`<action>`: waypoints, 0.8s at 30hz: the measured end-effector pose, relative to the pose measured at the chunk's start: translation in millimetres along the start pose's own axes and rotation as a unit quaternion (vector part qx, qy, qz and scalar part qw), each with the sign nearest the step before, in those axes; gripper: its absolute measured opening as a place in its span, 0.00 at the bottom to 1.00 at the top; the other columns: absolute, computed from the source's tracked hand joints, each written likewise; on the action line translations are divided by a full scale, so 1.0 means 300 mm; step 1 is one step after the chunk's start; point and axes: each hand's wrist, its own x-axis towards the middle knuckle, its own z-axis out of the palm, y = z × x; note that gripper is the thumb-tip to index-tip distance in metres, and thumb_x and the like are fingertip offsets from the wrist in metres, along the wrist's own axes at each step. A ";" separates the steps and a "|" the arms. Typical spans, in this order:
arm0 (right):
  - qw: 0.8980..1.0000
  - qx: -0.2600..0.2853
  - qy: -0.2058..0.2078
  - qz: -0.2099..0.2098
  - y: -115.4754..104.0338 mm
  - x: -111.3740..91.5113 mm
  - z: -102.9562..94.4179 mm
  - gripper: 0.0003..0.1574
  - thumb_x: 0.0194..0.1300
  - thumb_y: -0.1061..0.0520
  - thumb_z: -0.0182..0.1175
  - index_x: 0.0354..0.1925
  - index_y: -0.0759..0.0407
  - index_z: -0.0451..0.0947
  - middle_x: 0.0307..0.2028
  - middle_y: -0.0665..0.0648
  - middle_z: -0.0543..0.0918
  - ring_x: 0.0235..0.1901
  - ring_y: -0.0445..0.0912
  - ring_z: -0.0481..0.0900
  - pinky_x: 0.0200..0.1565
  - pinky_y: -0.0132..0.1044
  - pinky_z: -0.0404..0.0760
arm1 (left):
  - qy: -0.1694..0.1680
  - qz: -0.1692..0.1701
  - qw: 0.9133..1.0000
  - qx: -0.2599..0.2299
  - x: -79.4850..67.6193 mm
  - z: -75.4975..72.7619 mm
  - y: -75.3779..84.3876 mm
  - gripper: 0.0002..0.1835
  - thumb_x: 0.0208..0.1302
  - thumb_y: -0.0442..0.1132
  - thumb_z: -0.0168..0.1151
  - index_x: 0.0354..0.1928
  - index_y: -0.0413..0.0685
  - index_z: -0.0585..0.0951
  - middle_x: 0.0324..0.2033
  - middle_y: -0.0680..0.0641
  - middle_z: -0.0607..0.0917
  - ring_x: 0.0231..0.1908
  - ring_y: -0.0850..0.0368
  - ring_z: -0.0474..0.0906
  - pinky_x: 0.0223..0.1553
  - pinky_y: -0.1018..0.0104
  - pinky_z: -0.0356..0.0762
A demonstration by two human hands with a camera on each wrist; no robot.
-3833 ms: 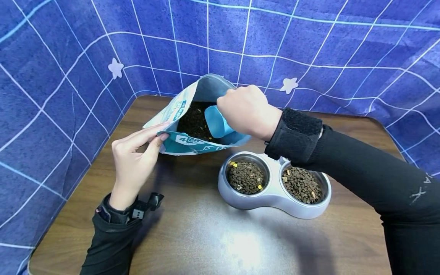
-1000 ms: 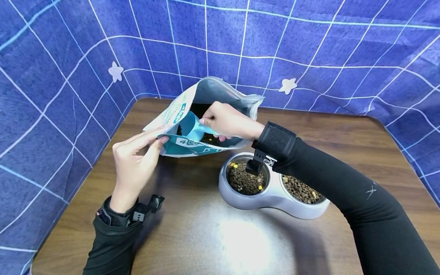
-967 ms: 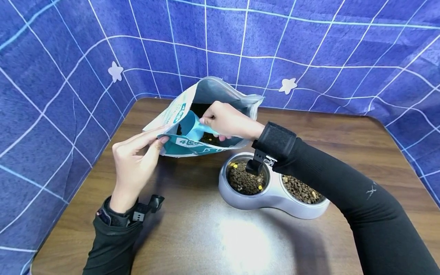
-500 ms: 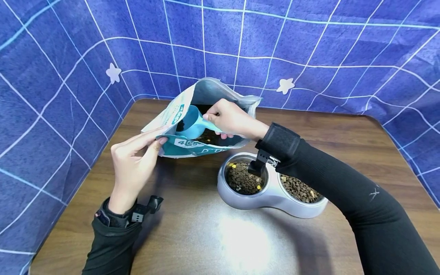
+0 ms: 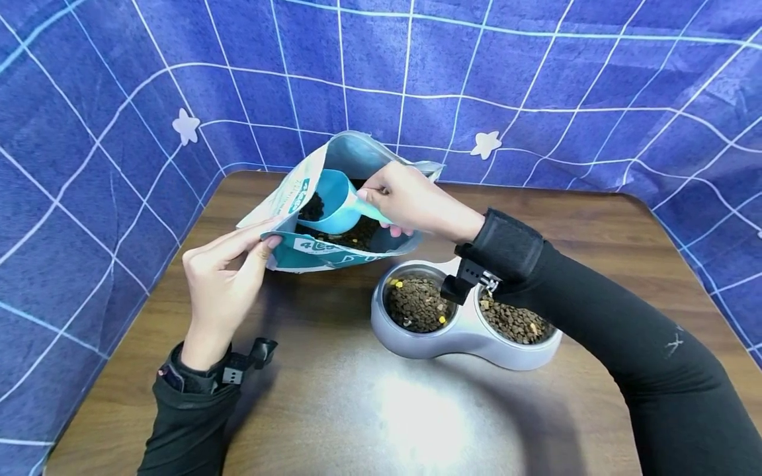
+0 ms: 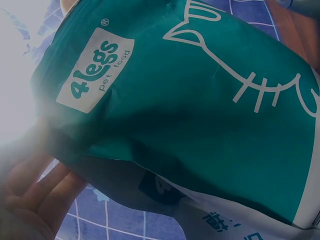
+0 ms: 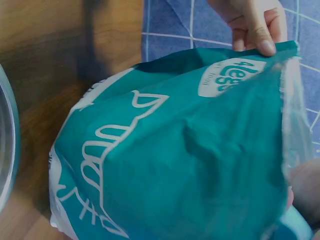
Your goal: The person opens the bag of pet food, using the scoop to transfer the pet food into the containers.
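A teal and white pet food bag [image 5: 333,259] lies with its mouth gaping, dark kibble inside. My left hand [image 5: 223,281] pinches the bag's left edge between thumb and fingers. The same grip appears at the top of the right wrist view, where the left hand [image 7: 256,25] holds the bag corner. Within the bag mouth, a light blue scoop [image 5: 342,211] carries some dark kibble. My right hand [image 5: 413,198] grips the scoop's handle. The bag front [image 6: 165,115] fills most of the left wrist view.
Just in front of the bag, a grey double pet feeder [image 5: 464,334] stands on the wooden table [image 5: 309,396], both bowls holding brown kibble. My right forearm passes over its right bowl. Behind rises a blue cloth [image 5: 536,79] with white lines and stars.
Earlier the scoop was at the right of the bag mouth; it then went left into the kibble. Over the last second it has risen, and kibble shows in it. The left hand keeps its hold.
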 end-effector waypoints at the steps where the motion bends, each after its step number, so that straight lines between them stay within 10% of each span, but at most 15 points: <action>1: 1.000 0.002 0.001 -0.003 -0.001 -0.004 -0.006 0.18 0.75 0.56 0.47 0.39 0.59 0.83 0.19 0.60 0.78 0.15 0.50 0.78 0.17 0.34 0.71 | 0.000 -0.001 1.000 0.000 0.000 0.000 0.001 0.13 0.48 0.20 0.69 0.39 0.33 0.86 0.36 0.40 0.86 0.39 0.66 0.81 0.41 0.76 0.75; 24: 0.997 0.074 0.009 0.024 0.050 -0.103 -0.101 0.20 0.73 0.56 0.50 0.26 0.64 0.78 0.14 0.54 0.69 0.11 0.43 0.66 0.15 0.33 0.65 | 0.002 -0.001 1.000 -0.009 0.002 0.000 0.002 0.13 0.48 0.20 0.69 0.38 0.33 0.86 0.35 0.40 0.87 0.35 0.68 0.80 0.35 0.78 0.73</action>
